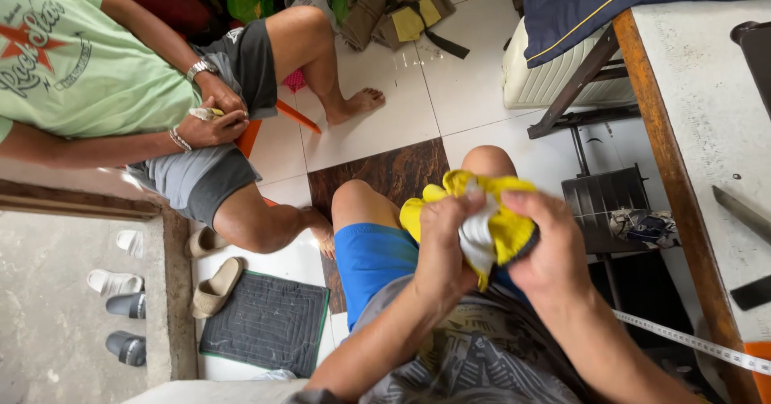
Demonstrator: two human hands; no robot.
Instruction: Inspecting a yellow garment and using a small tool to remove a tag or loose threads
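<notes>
While the left hand (pixel 446 243) grips the near-left side of the yellow cloth piece (pixel 494 227), its fingers are curled tight around the fabric and a white lining that shows in the middle. This bundle sits above the person's lap, between both hands, and its long axis runs roughly from left to right. To the right, the right hand (pixel 546 247) closes on the other end, thumb on top, so both hands are equally near. Motion blur hides the exact shape of the cloth, and the hands hide its lower part. At the far right, a measuring tape (pixel 691 341) hangs off the table (pixel 707 115), whose far side is cut off.
</notes>
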